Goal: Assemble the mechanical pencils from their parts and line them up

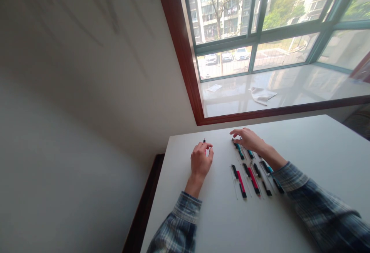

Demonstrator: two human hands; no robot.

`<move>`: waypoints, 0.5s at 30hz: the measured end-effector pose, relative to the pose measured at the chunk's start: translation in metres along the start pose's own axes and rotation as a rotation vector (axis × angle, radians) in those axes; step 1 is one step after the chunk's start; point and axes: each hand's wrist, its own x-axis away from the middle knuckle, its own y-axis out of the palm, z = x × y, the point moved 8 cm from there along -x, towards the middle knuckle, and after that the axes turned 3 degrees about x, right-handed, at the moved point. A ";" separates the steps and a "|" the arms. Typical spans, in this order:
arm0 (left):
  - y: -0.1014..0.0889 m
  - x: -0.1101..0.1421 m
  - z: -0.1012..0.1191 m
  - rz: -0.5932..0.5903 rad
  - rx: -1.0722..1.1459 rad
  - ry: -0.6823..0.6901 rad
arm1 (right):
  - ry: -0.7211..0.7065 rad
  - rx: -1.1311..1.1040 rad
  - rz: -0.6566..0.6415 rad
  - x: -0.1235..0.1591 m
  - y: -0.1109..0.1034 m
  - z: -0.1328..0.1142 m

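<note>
My left hand (201, 157) is on the left part of the table, fingers curled around a pen (205, 152) with pinkish-red on its body and a black end pointing away from me. Most of that pen is hidden by the hand. Over the back row of pens, my right hand (247, 139) reaches out with thumb and forefinger apart, close to the top of a teal and black pen (239, 150). In the nearer row lie a red and black pen (241, 183), another red and black pen (253, 179) and a black pen (266, 188). Thin rods (234, 183) lie alongside them.
The white table (202, 222) has its far edge near the wall below a window with a red-brown frame (199, 110). A crumpled white sheet (262, 95) and a small paper (214, 88) lie on the sill. A dark brown trim (144, 203) runs along the table's left side.
</note>
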 end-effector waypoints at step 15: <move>0.000 0.001 0.003 -0.005 -0.010 0.013 | -0.021 -0.045 0.009 -0.003 0.005 0.001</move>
